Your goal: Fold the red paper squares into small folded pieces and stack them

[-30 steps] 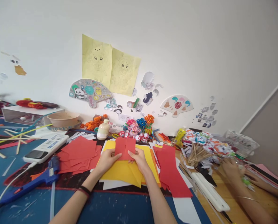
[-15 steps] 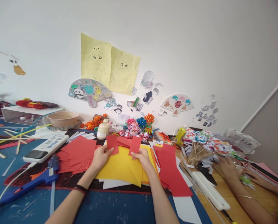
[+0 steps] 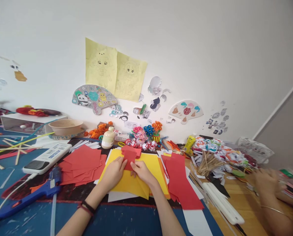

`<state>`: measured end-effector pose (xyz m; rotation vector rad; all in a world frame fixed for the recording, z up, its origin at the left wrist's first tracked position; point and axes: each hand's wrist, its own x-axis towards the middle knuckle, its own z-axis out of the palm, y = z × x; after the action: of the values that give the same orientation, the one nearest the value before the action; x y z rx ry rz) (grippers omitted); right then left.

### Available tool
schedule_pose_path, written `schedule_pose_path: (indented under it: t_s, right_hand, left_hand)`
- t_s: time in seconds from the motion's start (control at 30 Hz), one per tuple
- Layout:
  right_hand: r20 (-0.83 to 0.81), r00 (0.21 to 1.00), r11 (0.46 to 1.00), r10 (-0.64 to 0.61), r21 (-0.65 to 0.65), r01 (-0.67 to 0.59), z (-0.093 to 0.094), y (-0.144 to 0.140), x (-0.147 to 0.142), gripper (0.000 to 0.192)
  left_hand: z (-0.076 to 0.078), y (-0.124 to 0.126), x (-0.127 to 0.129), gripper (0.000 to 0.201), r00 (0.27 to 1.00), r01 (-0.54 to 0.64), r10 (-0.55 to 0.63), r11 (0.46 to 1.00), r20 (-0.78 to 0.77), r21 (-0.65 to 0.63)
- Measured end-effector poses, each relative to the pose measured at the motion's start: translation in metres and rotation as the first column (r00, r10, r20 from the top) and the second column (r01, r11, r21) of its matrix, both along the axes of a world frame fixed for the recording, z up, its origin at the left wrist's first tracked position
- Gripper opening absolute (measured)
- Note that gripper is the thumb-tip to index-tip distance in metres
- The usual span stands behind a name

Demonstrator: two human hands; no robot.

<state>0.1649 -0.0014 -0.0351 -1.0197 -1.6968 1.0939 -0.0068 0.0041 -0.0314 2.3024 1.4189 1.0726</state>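
My left hand pinches the left edge of a small red paper piece. The fingers of my right hand close on its lower right edge. Whether one piece or two overlapped ones are between my hands, I cannot tell. Beneath them lies a yellow sheet, with more red paper on it just behind the held piece. A loose pile of red squares sits to the left. Longer red sheets are stacked to the right.
A blue glue gun and a white power strip lie at the left. Behind the papers stand a cream bottle and pipe-cleaner flowers. At the right, another person's blurred hand works beside bundled sticks.
My hands have come together over the yellow sheet, bringing the two separately held red pieces to the same spot. The other person's hands have moved right.
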Motion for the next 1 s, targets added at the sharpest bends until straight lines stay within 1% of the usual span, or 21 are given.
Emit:
schedule_pose_path:
  t_s: [0.03, 0.1, 0.17, 0.23, 0.33, 0.4, 0.5, 0.6, 0.73, 0.83, 0.87, 0.93, 1.0]
  right_hand:
    - [0.028, 0.999, 0.996, -0.04, 0.08, 0.038, 0.001, -0.001, -0.001, 0.049]
    - [0.053, 0.99, 0.968, -0.129, 0.223, 0.114, 0.003, -0.001, -0.003, 0.04]
    - [0.08, 0.977, 0.944, -0.196, 0.284, 0.166, 0.003, 0.0, -0.003, 0.033]
    - [0.136, 0.962, 0.941, -0.238, 0.277, 0.194, 0.0, 0.003, -0.001, 0.03]
    - [0.205, 0.936, 0.938, -0.287, 0.258, 0.231, -0.004, 0.005, 0.002, 0.031]
    - [0.195, 0.932, 0.933, -0.305, 0.257, 0.252, -0.003, 0.005, 0.003, 0.031]
    - [0.156, 0.942, 0.933, -0.297, 0.256, 0.252, -0.001, 0.004, 0.004, 0.028]
    - [0.176, 0.937, 0.932, -0.3, 0.263, 0.249, -0.004, 0.006, 0.004, 0.029]
    - [0.228, 0.917, 0.923, -0.327, 0.284, 0.259, -0.011, 0.009, 0.005, 0.031]
    - [0.205, 0.93, 0.932, -0.306, 0.263, 0.249, -0.01, 0.009, 0.004, 0.027]
    - [0.174, 0.939, 0.937, -0.295, 0.245, 0.249, -0.008, 0.009, 0.003, 0.025]
    - [0.074, 0.959, 0.95, -0.275, 0.178, 0.258, -0.005, 0.009, 0.001, 0.024]
    - [-0.063, 0.957, 0.956, -0.283, 0.065, 0.287, -0.002, 0.009, -0.002, 0.034]
  left_hand:
    - [0.001, 0.0, 0.0, 0.034, 1.0, -0.011, 0.011, 0.999, -0.016, 0.038]
    - [0.004, 0.0, -0.001, 0.035, 0.999, -0.015, 0.019, 0.994, -0.032, 0.106]
    - [0.007, -0.001, -0.001, 0.033, 1.0, 0.003, 0.0, 0.99, -0.02, 0.138]
    - [0.008, -0.002, -0.001, 0.031, 1.0, 0.014, -0.012, 0.99, -0.013, 0.141]
    - [0.007, -0.003, -0.001, 0.028, 0.998, -0.014, 0.021, 0.993, -0.063, 0.119]
    - [0.005, -0.002, -0.002, 0.028, 0.997, -0.023, 0.03, 0.996, -0.077, 0.09]
    - [0.002, 0.0, -0.002, 0.028, 1.0, 0.011, -0.01, 0.999, -0.019, 0.032]
    - [0.001, 0.001, -0.002, 0.025, 0.999, 0.032, -0.031, 0.999, 0.016, -0.017]
    - [0.0, 0.002, -0.003, 0.024, 1.0, 0.022, -0.021, 0.999, 0.014, -0.04]
    - [0.001, 0.003, -0.006, 0.026, 0.999, 0.011, -0.009, 0.998, 0.035, -0.056]
    - [0.003, 0.003, -0.006, 0.027, 0.998, 0.015, -0.011, 0.998, 0.066, -0.067]
    - [0.008, 0.002, -0.007, 0.031, 0.981, 0.054, -0.032, 0.992, 0.191, -0.111]
    - [0.014, 0.0, -0.007, 0.033, 0.931, 0.133, -0.062, 0.975, 0.361, -0.175]
